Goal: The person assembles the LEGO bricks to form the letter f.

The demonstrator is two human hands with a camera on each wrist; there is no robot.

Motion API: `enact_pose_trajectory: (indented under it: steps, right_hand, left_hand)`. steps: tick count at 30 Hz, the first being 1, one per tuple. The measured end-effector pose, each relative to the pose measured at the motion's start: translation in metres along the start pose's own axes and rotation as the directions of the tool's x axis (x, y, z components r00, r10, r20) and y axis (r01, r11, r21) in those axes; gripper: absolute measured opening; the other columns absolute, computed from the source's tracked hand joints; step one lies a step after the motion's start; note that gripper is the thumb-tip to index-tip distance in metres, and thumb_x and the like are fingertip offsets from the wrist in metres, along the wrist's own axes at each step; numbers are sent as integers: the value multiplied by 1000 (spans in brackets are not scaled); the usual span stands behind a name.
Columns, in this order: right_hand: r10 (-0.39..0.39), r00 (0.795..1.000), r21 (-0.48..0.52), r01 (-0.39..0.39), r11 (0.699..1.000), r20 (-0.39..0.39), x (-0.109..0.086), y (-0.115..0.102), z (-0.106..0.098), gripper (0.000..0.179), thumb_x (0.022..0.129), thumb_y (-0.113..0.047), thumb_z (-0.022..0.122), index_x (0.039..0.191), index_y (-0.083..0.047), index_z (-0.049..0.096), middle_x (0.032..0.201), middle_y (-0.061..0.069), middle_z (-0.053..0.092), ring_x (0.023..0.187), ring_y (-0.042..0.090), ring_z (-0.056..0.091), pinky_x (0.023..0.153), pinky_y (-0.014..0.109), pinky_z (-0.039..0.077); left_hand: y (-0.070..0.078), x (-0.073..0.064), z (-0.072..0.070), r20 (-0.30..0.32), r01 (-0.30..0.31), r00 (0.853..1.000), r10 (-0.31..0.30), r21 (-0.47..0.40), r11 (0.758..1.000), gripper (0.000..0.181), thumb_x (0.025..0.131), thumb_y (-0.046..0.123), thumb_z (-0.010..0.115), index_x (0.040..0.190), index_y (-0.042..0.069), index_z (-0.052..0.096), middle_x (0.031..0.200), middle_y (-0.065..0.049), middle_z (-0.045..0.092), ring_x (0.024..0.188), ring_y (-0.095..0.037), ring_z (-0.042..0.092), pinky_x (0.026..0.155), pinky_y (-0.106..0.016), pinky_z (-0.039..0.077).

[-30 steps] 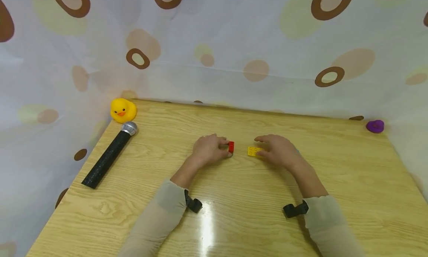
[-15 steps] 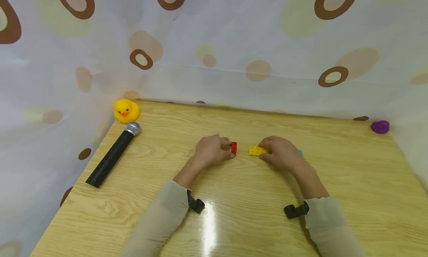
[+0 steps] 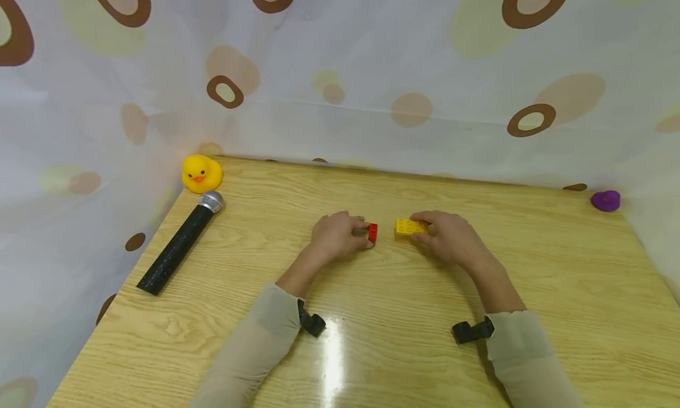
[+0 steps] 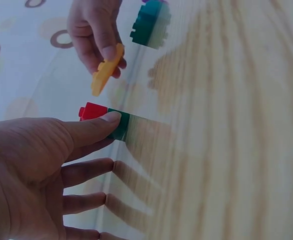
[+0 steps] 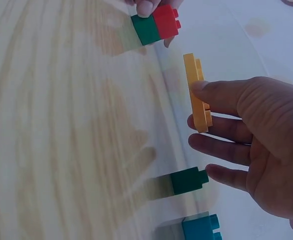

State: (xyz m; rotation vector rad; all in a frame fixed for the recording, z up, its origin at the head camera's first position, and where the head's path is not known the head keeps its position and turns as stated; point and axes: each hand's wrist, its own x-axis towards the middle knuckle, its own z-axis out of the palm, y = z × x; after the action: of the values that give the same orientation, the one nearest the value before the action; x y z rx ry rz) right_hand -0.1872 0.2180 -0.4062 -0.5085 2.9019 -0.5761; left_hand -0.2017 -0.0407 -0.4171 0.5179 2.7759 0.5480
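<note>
My left hand pinches a small stack between thumb and fingers: a red toy brick on top of a green brick. The green brick's underside is at the tabletop. To the right, my right hand pinches a long yellow brick by its right part. In the right wrist view the yellow brick hangs above the table, apart from the red and green stack. Below that hand stand a loose green brick and a teal brick; both are hidden in the head view.
A yellow rubber duck sits at the table's far left corner, with a black microphone in front of it. At the far right lies a purple ring-like toy. Patterned cloth walls the back and sides of the wooden table.
My right hand closed its fingers on the yellow brick and raised it off the table. My left hand stays at the red and green stack. The head view shifted slightly.
</note>
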Motion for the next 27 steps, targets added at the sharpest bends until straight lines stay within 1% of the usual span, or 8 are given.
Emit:
enact_pose_trajectory:
  steps: [4, 9, 13, 18, 24, 27]
  right_hand:
    - [-15, 1000, 34, 16, 999, -26, 1, -4, -1, 43, 99, -21, 66, 140, -7, 61, 140, 19, 63, 126, 42, 59, 104, 59, 46]
    - [-55, 997, 47, 57, 997, -56, 4, -10, -2, 43, 99, -18, 66, 140, -6, 61, 137, 19, 64, 125, 40, 60, 103, 58, 48]
    - [-74, 996, 65, 77, 995, -55, 6, -16, 0, 43, 100, -18, 66, 141, -7, 60, 137, 18, 64, 123, 38, 62, 101, 56, 49]
    - [-101, 993, 73, 105, 992, -54, 9, -24, 4, 43, 100, -20, 67, 141, -8, 60, 136, 16, 66, 121, 36, 63, 100, 55, 51]
    - [-133, 989, 75, 138, 988, -67, 13, -34, 9, 43, 98, -22, 69, 139, -9, 63, 133, 14, 67, 119, 34, 64, 100, 54, 51]
    - [-146, 987, 73, 151, 986, -68, 16, -37, 11, 42, 98, -23, 69, 137, -9, 63, 133, 15, 67, 118, 33, 64, 100, 53, 52]
  left_hand:
    - [0, 0, 0, 7, -1, 1000, 1, 8, 1000, 50, 94, 45, 70, 141, 30, 62, 150, 10, 56, 151, -22, 38, 121, -54, 30]
    - [1, 0, 0, 8, 4, 1000, -4, 17, 1000, 50, 94, 46, 70, 141, 30, 62, 149, 10, 56, 151, -22, 38, 121, -55, 30]
    - [1, 1, 0, 6, 4, 1000, -5, 42, 999, 50, 95, 48, 69, 141, 31, 62, 149, 11, 56, 150, -22, 39, 120, -53, 33]
    - [2, 2, 0, 12, -5, 1000, 4, 68, 998, 50, 95, 48, 67, 142, 31, 61, 150, 11, 56, 149, -23, 40, 119, -55, 33]
    - [2, 1, 0, 9, 9, 1000, -9, 58, 998, 50, 95, 49, 68, 141, 32, 61, 150, 10, 55, 149, -24, 40, 120, -55, 32]
    - [2, 1, 0, 3, 6, 1000, -6, 59, 998, 49, 95, 49, 68, 140, 31, 63, 151, 9, 55, 149, -25, 41, 119, -55, 32]
